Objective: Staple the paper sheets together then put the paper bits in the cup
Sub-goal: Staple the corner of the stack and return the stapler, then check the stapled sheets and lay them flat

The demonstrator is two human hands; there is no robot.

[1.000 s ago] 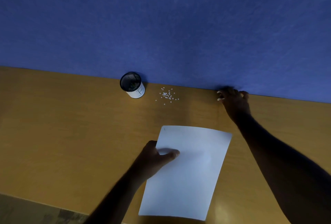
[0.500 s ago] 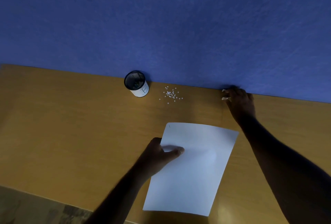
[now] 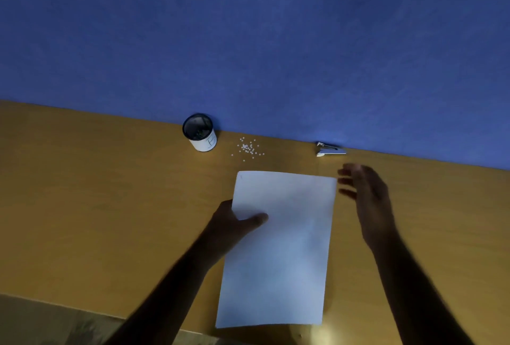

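White paper sheets (image 3: 281, 251) lie stacked on the wooden table (image 3: 96, 206). My left hand (image 3: 234, 223) grips their left edge, thumb on top. My right hand (image 3: 364, 193) hovers blurred just right of the sheets' top right corner, fingers spread and holding nothing. A small silver stapler (image 3: 329, 149) lies by the wall, beyond my right hand and apart from it. A scatter of tiny white paper bits (image 3: 248, 148) lies between the stapler and a white cup (image 3: 200, 132) with a dark inside.
A blue wall (image 3: 276, 41) runs along the table's far edge, right behind the cup and stapler. The table's near edge (image 3: 82, 310) shows at lower left with floor below it.
My right hand has let go of the stapler at the wall and drawn back toward the sheets. The sheets turned a little straighter under my left hand.
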